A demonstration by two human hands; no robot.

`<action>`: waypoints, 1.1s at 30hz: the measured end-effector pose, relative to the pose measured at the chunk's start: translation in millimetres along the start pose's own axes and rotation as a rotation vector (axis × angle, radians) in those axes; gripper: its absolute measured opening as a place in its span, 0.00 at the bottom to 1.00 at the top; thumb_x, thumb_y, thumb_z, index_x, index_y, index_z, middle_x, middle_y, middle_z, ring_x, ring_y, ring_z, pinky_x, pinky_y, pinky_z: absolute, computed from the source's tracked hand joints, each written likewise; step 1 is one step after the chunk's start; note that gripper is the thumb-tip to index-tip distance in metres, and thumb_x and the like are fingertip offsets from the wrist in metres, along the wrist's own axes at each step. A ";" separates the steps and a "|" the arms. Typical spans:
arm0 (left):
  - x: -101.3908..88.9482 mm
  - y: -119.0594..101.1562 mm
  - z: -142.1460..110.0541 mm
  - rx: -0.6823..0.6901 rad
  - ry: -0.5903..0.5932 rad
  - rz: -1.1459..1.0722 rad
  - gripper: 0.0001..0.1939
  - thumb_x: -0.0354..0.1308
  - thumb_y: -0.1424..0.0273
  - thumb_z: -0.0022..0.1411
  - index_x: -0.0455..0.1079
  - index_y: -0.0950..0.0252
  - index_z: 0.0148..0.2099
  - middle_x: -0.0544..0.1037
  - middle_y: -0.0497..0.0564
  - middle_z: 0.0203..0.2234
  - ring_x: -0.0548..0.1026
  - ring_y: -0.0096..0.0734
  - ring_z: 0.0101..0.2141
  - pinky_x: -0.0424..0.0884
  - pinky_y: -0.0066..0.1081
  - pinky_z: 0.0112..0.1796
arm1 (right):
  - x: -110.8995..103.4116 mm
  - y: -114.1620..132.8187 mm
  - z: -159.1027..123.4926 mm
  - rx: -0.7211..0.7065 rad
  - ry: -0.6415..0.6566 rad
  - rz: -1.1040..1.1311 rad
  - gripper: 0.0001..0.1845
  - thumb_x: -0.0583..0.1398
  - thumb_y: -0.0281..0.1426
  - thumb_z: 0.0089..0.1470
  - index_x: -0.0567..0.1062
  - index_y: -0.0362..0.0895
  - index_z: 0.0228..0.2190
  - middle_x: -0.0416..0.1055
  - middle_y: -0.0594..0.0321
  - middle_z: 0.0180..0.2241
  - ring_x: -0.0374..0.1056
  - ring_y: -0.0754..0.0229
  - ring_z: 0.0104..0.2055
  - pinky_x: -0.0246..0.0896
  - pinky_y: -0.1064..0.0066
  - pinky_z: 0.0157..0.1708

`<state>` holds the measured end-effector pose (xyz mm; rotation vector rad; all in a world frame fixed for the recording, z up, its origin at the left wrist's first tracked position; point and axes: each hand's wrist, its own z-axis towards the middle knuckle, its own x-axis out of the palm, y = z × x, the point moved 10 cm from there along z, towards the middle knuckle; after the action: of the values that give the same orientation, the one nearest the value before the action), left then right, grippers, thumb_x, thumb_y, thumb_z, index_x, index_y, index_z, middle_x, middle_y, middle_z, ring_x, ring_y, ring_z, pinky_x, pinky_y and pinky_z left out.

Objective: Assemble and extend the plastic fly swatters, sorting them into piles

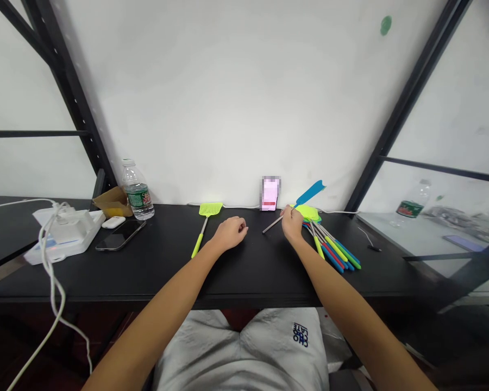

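My right hand (292,221) is closed around a fly swatter with a thin metal rod and a blue part (309,193). The blue part points up to the right, and the bare rod end points down to the left. My left hand (231,232) rests near the black tabletop with its fingers curled, and no object shows in it. Left of it lies a yellow-green fly swatter (205,228), head toward the wall. Beside my right wrist is a fanned pile of fly swatters (338,251) with blue, red, green and yellow handles, their heads partly hidden by my hand.
A lit phone (269,193) leans on the white wall. At the left stand a water bottle (137,191), a cardboard box (113,202), a dark phone (121,235), a white case (113,222) and a power strip (71,239) with cables. A small black plug (374,248) lies far right.
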<state>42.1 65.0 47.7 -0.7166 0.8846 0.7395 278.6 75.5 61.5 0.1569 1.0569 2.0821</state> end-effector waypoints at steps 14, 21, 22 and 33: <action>3.5 -5.6 -1.0 0.021 0.049 -0.024 0.10 0.51 0.64 0.63 0.71 0.61 0.37 0.76 0.51 0.32 0.73 0.34 0.36 0.66 0.30 0.37 | 9.0 9.6 -7.5 -0.015 0.054 0.028 0.25 0.46 0.39 0.60 0.69 0.45 0.18 0.70 0.58 0.21 0.66 0.55 0.29 0.56 0.67 0.36; 3.4 -6.0 -1.2 0.007 0.067 -0.008 0.10 0.51 0.65 0.63 0.72 0.62 0.37 0.77 0.51 0.33 0.73 0.34 0.37 0.66 0.30 0.37 | 9.4 14.9 -9.6 -0.020 0.057 0.035 0.24 0.46 0.38 0.59 0.69 0.45 0.17 0.71 0.58 0.21 0.66 0.56 0.29 0.55 0.68 0.36; 3.1 -6.4 -1.3 0.012 0.063 -0.008 0.10 0.51 0.65 0.63 0.72 0.62 0.37 0.77 0.51 0.33 0.74 0.34 0.37 0.66 0.30 0.38 | 9.3 14.9 -9.7 -0.019 0.057 0.037 0.24 0.46 0.38 0.59 0.69 0.45 0.17 0.70 0.58 0.21 0.66 0.56 0.29 0.55 0.68 0.36; -3.1 -10.3 -2.6 0.004 0.023 -0.035 0.11 0.51 0.64 0.64 0.72 0.62 0.37 0.76 0.51 0.32 0.73 0.33 0.36 0.66 0.30 0.37 | 19.6 10.9 -13.5 0.016 0.091 0.083 0.24 0.47 0.41 0.59 0.70 0.45 0.18 0.67 0.61 0.18 0.66 0.56 0.28 0.57 0.68 0.34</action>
<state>48.0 56.5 51.7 -0.7363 0.8920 0.6996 253.0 76.6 56.3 0.1170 1.1386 2.1738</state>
